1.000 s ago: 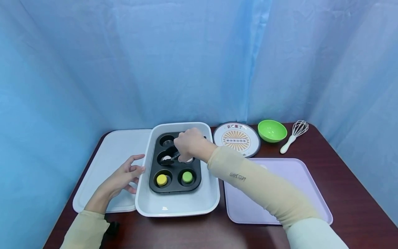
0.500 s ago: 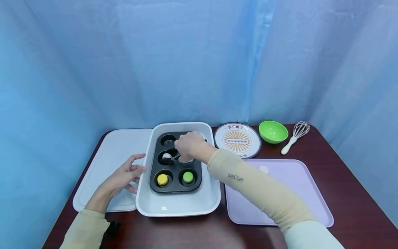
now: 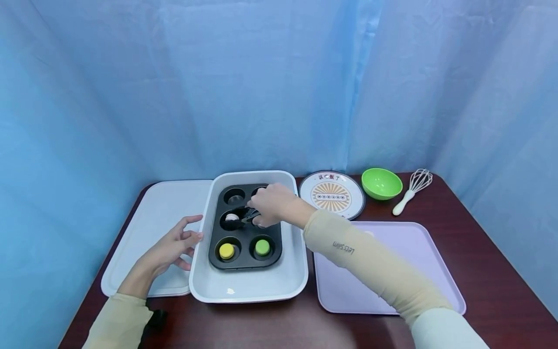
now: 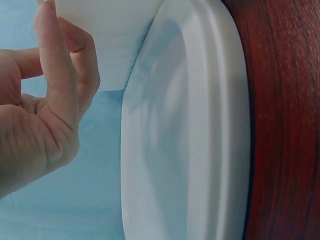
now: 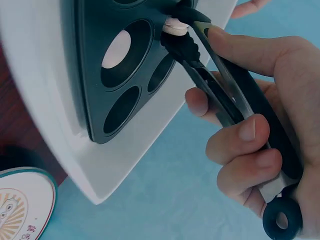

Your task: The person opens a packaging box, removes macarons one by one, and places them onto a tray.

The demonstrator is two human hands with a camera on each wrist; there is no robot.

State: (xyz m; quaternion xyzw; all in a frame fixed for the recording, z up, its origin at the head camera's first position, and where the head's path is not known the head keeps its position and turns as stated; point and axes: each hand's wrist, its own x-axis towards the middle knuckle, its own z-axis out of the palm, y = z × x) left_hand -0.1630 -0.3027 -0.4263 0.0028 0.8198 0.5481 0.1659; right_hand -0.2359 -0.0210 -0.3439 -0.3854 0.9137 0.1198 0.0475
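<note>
My right hand (image 3: 273,204) grips black-and-metal tongs (image 5: 250,95). Their tips lie on either side of a pale pink macaron (image 5: 176,27) in the middle left cup of a dark muffin tin (image 3: 246,264). Another pale macaron (image 5: 117,50) sits in the neighbouring cup, mostly behind my hand in the head view. The front cups hold a yellow macaron (image 3: 226,250) and a green macaron (image 3: 262,247). The tin rests inside a white basin (image 3: 250,288). My left hand (image 3: 172,247) is at the basin's left rim, its fingers loosely bent and gripping nothing.
Left of the basin lies a white tray (image 3: 174,194), partly under my left hand. A purple tray (image 3: 370,286) lies under my right forearm. Along the back right stand a patterned plate (image 3: 331,196), a green bowl (image 3: 381,184) and a whisk (image 3: 411,191).
My right hand has shifted slightly right, with the tongs now spread around the pale pink macaron instead of over its front. My left hand has stayed put.
</note>
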